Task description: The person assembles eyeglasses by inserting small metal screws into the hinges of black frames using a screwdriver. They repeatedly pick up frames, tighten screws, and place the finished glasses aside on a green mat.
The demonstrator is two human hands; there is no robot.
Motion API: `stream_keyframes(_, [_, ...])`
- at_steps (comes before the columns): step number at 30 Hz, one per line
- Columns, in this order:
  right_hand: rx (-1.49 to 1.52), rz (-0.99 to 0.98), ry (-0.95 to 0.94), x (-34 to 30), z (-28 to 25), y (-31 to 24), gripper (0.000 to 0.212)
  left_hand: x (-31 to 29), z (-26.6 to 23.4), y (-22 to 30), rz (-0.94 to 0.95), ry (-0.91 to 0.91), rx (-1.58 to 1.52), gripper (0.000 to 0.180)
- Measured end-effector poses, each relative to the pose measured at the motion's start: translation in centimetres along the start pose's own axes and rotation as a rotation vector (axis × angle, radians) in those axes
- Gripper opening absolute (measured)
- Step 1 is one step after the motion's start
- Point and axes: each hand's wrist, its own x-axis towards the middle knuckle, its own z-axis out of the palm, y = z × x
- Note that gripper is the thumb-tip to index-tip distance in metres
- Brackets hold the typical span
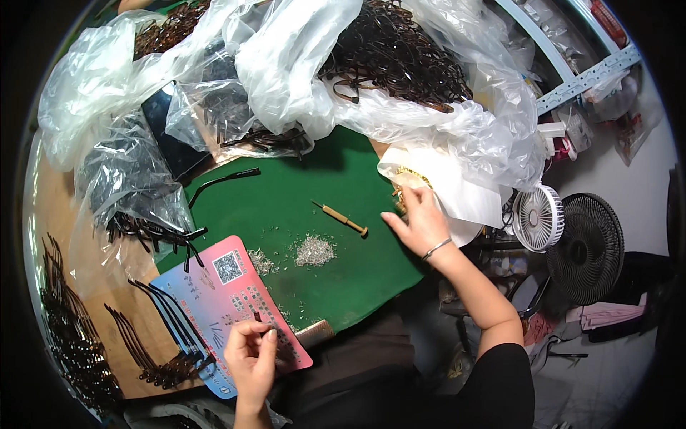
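Note:
My left hand (251, 354) is closed in a pinch above the pink and blue printed mat (246, 286). A small dark piece pokes up at its fingertips; its kind is unclear. My right hand (421, 225) reaches to the mouth of a white bag (457, 186), thumb spread from the fingers, touching or just over small gold-coloured parts (413, 175). Between the hands, a brass-coloured screwdriver (344, 219) lies on the green mat (286, 193). Close to it is a heap of tiny silvery screws or pins (315, 251), with a smaller scatter beside the printed mat.
Dark eyeglass temples (171, 329) lie in a row at the left, with a bigger bundle (75, 343) beyond. Clear plastic bags (286, 64) and a pile of dark brown frames (400, 57) crowd the far side. Two fans (538, 218) stand at the right.

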Motion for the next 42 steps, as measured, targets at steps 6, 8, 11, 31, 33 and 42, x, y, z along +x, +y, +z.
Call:
stream_keyframes(6, [-0.011,-0.168,-0.094,-1.7,-0.2,-3.9,0.052,-0.2,1.2,-0.3,-0.001,-0.038,-0.034,0.011])
stream_keyframes(8, [0.113,-0.211,-0.138,-2.6,-0.6,-3.9,0.053,-0.3,1.1,-0.5,0.04,-0.016,0.0,0.01])
stream_keyframes(11, [0.211,-0.266,-0.009,-1.4,-1.6,-2.0,0.048,-0.5,0.6,-0.7,-0.002,-0.055,-0.015,0.013])
stream_keyframes(31, [0.536,-0.419,-0.459,-0.6,-6.0,-5.8,0.017,-2.0,2.2,-0.1,-0.192,-0.195,-0.114,0.021])
stream_keyframes(33, [0.784,-0.335,-0.723,-3.2,-5.9,-7.5,0.018,-1.9,2.7,0.3,-0.239,-0.294,-0.198,0.021])
stream_keyframes(42, [0.862,-0.565,-0.655,-4.8,-1.4,-10.9,0.017,-2.8,2.9,1.5,-0.201,-0.357,-0.141,0.02])
